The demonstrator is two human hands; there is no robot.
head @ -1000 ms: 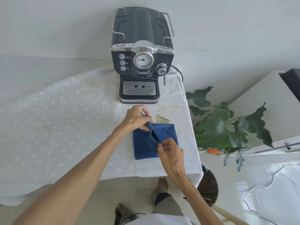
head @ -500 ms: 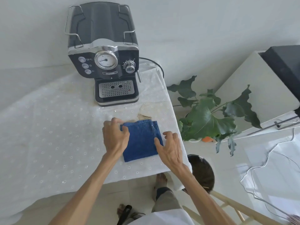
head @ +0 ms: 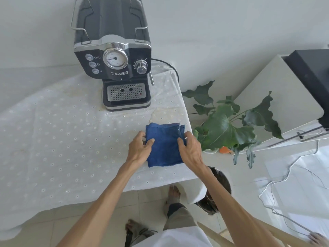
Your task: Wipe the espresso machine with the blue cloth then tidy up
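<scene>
The blue cloth point(head: 164, 145) lies folded into a small square on the white tablecloth point(head: 58, 143), near the table's right edge. My left hand point(head: 138, 150) rests on the cloth's left edge with fingers curled over it. My right hand point(head: 190, 148) presses its right edge, fingers spread flat. The black espresso machine point(head: 114, 56) stands upright behind the cloth, with a round gauge, three buttons, a knob and a metal drip tray.
A leafy potted plant point(head: 227, 129) stands just right of the table. A dark round bin point(head: 220, 189) sits on the floor below the table corner. A black power cord point(head: 169, 65) runs from the machine's right side. My feet stand on the tiled floor below.
One second ago both hands were folding a raised flap of the cloth over. Now the cloth lies flat and folded, with both hands resting on its two side edges. The view has moved closer.
</scene>
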